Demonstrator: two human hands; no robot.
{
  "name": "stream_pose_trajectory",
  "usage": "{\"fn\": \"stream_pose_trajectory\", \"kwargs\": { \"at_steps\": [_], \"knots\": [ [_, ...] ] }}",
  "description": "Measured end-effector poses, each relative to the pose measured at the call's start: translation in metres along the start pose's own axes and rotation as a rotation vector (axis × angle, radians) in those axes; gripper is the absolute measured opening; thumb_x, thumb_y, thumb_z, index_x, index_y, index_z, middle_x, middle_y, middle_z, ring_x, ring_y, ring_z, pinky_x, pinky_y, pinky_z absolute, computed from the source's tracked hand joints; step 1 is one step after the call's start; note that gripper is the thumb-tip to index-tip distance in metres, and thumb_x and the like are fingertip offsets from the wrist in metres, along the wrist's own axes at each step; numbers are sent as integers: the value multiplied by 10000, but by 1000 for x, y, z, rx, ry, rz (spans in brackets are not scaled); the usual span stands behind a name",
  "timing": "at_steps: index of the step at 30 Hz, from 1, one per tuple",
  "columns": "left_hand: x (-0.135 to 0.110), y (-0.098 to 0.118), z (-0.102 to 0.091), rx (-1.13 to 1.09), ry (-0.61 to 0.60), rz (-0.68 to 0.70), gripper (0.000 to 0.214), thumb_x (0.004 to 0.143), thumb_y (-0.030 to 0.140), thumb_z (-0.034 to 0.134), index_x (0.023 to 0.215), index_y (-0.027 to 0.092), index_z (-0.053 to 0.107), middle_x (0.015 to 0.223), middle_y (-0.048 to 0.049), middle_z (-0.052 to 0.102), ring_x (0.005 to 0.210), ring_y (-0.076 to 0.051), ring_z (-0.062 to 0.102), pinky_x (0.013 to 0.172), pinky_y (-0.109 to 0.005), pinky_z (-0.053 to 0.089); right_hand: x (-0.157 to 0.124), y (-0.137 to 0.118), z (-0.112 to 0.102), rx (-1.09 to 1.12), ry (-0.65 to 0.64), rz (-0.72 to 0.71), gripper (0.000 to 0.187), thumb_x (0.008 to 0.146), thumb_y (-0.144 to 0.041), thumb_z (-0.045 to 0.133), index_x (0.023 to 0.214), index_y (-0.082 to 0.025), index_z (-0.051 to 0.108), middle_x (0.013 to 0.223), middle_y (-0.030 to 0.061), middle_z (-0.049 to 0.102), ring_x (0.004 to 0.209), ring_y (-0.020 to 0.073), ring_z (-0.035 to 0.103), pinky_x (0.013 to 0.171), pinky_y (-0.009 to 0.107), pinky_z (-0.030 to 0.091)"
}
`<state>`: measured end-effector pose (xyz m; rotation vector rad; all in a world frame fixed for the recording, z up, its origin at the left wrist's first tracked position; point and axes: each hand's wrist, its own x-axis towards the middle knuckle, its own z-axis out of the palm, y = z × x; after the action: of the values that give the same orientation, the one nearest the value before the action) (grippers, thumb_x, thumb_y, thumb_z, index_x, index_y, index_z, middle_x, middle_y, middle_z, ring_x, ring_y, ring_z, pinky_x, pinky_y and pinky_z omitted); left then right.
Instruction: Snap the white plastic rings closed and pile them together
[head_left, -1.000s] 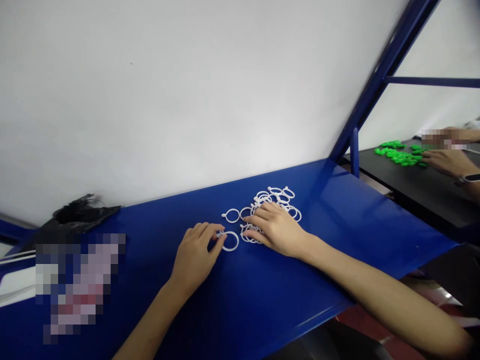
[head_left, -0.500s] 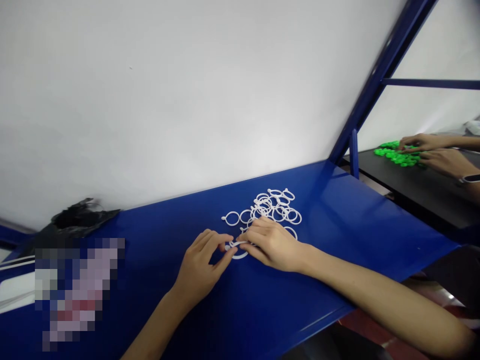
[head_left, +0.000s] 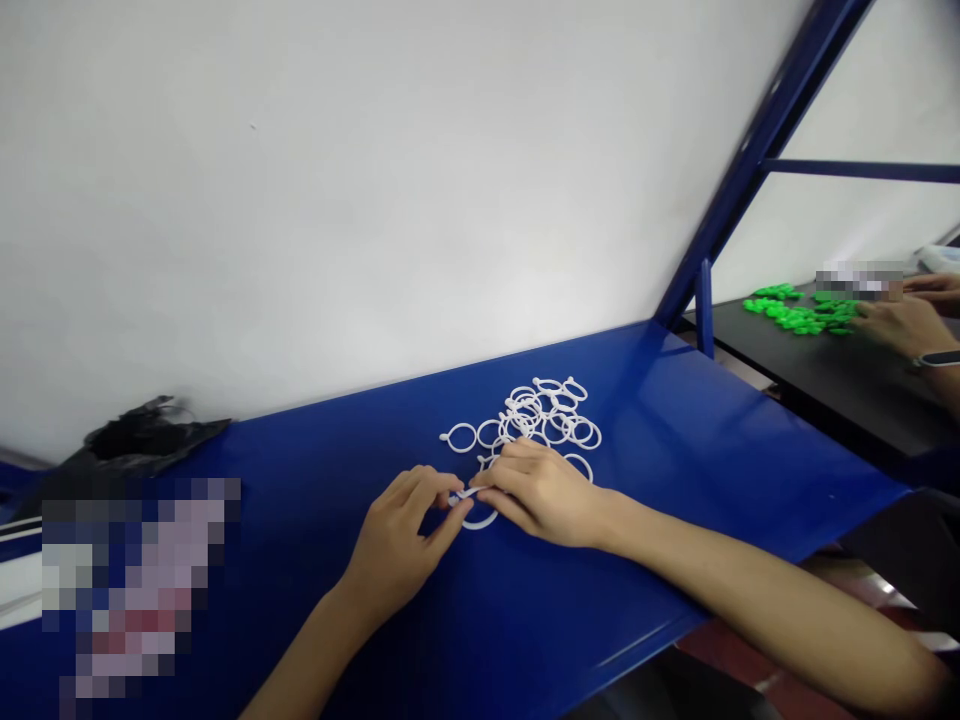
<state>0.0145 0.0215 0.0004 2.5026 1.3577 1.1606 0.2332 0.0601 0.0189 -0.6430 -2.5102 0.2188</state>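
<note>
A pile of several white plastic rings (head_left: 544, 415) lies on the blue metal table (head_left: 675, 430). Just in front of the pile, my left hand (head_left: 401, 540) and my right hand (head_left: 544, 495) meet over one white ring (head_left: 476, 515). Both hands pinch this ring between thumb and fingers, the left at its left end and the right at its right side. The ring's lower arc shows below my fingers, close to the table top. One single ring (head_left: 459, 437) lies apart at the left of the pile.
A crumpled black bag (head_left: 142, 440) lies at the table's back left by the white wall. A blue frame post (head_left: 757, 150) rises at the right. Beyond it, another person's hands (head_left: 900, 325) work at green parts (head_left: 799, 310) on a black table.
My right hand left the pile and came toward me to meet the left hand. Both hands now pinch one ring that the left hand was only touching on the table.
</note>
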Motion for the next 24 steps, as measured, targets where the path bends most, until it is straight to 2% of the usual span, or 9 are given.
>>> {"fn": "stream_pose_trajectory", "kwargs": {
  "at_steps": [8,13,17,24],
  "knots": [
    [-3,-2,1,19,11,-22,61,915,283,591,920,228,565,733,40,592,671,-117,595,667,-248,490,0,-1,-1,-7,-16,-2,258,1035,-279,430,1072,-144,647,869,57,697,779,163,569,787,308,454],
    [-3,-2,2,29,15,-10,159,919,284,597,1068,235,569,747,42,606,691,-120,605,697,-252,505,1,0,0,13,-17,0,266,1035,-279,427,1073,-145,654,874,62,705,792,171,581,799,321,462],
    [-1,-1,1,41,-5,39,68,938,266,570,980,230,608,750,27,608,689,-117,593,688,-250,492,0,1,1,20,-16,4,279,1037,-286,420,1072,-141,656,862,60,702,782,170,576,794,320,462],
    [-1,-1,1,69,-9,60,106,948,273,551,872,218,599,723,22,593,668,-118,562,669,-249,465,-1,0,1,23,-29,12,273,1036,-286,420,1087,-155,655,876,51,701,781,163,572,808,325,460]
  ]
}}
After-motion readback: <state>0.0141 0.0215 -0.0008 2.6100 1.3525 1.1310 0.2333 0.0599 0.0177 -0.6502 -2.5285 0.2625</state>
